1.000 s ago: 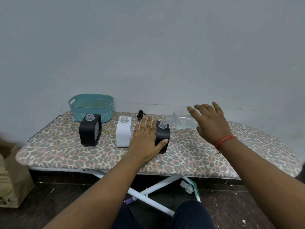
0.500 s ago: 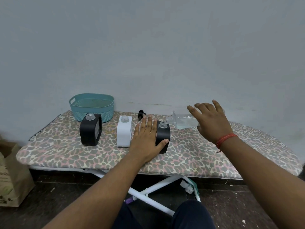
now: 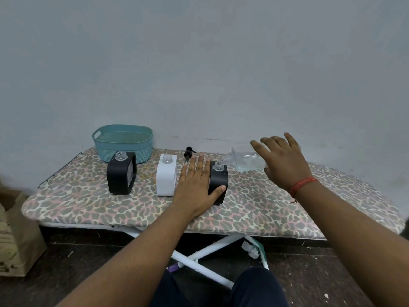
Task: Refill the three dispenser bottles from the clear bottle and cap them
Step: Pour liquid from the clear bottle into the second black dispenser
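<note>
The ironing board (image 3: 254, 209) carries everything; places below are told from the white bottle (image 3: 166, 178) standing near its middle. Behind and left of it sits a teal basket (image 3: 123, 141). Just left stands one black bottle (image 3: 121, 172), open-necked. Just right stands the other black bottle (image 3: 218, 185), the one being filled.

The left hand (image 3: 195, 189) steadies that right black bottle, fingers laid straight along its left side, thumb across its front. Further right, the right hand (image 3: 283, 162) grips the clear bottle (image 3: 245, 161) from above, fingers curled over it; it is tipped nearly level, mouth touching or just over the black bottle's neck.

To pour well, I judge the mouth should stay centred on that narrow neck, with the tilt raised slowly so the liquid runs thin and does not spill onto the cloth. Keep the left hand firm.

A small black pump (image 3: 188, 152) lies behind, just right of the white bottle.
</note>
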Available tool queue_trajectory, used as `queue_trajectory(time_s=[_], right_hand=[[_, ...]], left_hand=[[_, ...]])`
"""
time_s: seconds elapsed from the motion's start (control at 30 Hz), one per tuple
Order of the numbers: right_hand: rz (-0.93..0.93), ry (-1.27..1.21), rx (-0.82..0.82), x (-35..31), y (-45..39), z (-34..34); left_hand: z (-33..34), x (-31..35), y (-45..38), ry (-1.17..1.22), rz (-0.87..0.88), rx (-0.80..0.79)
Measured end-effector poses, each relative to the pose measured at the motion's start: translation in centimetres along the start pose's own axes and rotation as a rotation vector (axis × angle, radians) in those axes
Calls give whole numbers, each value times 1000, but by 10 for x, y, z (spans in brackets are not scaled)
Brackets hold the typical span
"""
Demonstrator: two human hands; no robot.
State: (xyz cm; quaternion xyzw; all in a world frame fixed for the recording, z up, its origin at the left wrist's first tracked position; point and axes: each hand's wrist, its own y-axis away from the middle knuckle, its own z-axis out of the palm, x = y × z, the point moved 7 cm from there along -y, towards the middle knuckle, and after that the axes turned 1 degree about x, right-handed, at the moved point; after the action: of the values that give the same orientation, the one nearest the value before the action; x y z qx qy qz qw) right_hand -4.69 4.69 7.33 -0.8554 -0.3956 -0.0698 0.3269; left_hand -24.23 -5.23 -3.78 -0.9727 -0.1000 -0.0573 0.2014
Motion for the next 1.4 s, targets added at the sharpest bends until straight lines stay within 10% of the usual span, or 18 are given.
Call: queue_trajectory(time_s=[1.4], right_hand=[[-19,26,17,1,-4,0]], left_hand=[[2,0,1,0,-8,-9]])
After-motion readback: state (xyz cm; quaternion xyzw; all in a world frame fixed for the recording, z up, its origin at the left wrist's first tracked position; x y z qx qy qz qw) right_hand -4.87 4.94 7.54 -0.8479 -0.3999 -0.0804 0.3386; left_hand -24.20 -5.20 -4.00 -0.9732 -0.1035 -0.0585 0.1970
